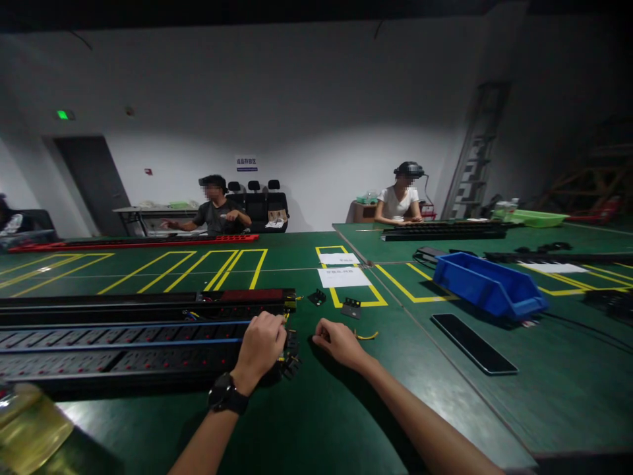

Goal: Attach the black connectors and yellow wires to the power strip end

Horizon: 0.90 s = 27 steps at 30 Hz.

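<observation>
While the left hand (262, 346) grips the strip (123, 346) at its open end, fingers curled over it, the right hand (337, 342) rests loosely closed on the table just beside, holding nothing visible. End caps (351, 307) lie beyond the right hand, unfitted; wires (366, 336) are loose: assembly seems mid-way.
</observation>
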Available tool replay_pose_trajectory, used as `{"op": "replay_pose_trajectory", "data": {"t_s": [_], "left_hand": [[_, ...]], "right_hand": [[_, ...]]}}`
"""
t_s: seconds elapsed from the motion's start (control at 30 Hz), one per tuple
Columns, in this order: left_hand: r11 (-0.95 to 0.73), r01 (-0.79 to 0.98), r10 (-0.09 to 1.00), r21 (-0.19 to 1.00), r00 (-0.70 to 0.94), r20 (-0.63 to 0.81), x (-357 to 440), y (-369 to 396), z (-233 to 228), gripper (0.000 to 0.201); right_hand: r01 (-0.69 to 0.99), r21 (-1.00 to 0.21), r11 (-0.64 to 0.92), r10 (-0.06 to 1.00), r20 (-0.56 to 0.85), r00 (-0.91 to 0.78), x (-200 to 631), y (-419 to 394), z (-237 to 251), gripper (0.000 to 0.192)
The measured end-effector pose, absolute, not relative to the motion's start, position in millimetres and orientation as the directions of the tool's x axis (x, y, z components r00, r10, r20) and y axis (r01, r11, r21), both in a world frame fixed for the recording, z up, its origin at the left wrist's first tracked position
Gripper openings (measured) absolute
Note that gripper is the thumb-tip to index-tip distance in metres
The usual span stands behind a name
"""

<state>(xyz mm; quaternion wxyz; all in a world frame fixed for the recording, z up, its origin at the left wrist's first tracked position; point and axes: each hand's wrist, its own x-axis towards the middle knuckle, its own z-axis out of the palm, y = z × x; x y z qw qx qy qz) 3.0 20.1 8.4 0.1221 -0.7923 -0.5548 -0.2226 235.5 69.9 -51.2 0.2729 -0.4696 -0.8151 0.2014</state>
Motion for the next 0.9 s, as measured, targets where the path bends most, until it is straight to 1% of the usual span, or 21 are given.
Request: {"op": "replay_pose_trajectory", "data": {"t_s": [0.07, 0.17, 0.23, 0.3, 0.37, 0.43, 0.5, 0.57, 0.67, 0.8, 0.9], "left_hand": [[-0.419, 0.906, 0.784, -0.058, 0.392, 0.481, 3, 19, 16, 0.023], [-0.512, 0.833, 0.729, -0.21, 0.55, 0.407, 6, 17, 30, 0.018], [-0.58, 0.775, 0.684, -0.25, 0.63, 0.368, 8, 17, 38, 0.017], [-0.634, 0.73, 0.644, -0.256, 0.681, 0.347, 12, 17, 41, 0.021], [-0.668, 0.696, 0.614, -0.261, 0.715, 0.334, 15, 17, 41, 0.023], [-0.691, 0.669, 0.59, -0.275, 0.741, 0.321, 18, 17, 40, 0.022], [-0.704, 0.643, 0.567, -0.303, 0.765, 0.306, 21, 17, 39, 0.018], [-0.711, 0.626, 0.55, -0.319, 0.779, 0.302, 23, 18, 40, 0.016], [-0.716, 0.644, 0.556, -0.27, 0.76, 0.336, 26, 20, 44, 0.021], [-0.668, 0.715, 0.628, -0.206, 0.69, 0.359, 25, 24, 47, 0.021], [-0.616, 0.774, 0.683, -0.147, 0.617, 0.39, 21, 26, 46, 0.018]], "right_hand": [[0.661, -0.586, 0.47, 0.88, 0.247, -0.406, 235, 69, -49, 0.007], [0.675, -0.573, 0.465, 0.883, 0.245, -0.4, 234, 68, -48, 0.007], [0.683, -0.566, 0.461, 0.886, 0.246, -0.394, 234, 68, -49, 0.007], [0.675, -0.577, 0.46, 0.886, 0.253, -0.388, 234, 70, -52, 0.006], [0.62, -0.631, 0.467, 0.882, 0.28, -0.38, 234, 71, -54, 0.005], [0.49, -0.748, 0.448, 0.886, 0.297, -0.356, 234, 73, -54, 0.01], [0.304, -0.881, 0.362, 0.908, 0.259, -0.329, 232, 74, -49, 0.018], [0.145, -0.955, 0.26, 0.923, 0.202, -0.326, 227, 72, -40, 0.028], [0.014, -0.972, 0.233, 0.916, 0.215, -0.338, 215, 68, -21, 0.039], [-0.107, -0.976, 0.189, 0.911, 0.215, -0.352, 200, 66, -7, 0.051], [-0.183, -0.974, 0.134, 0.887, 0.2, -0.416, 194, 70, -5, 0.053]]}}
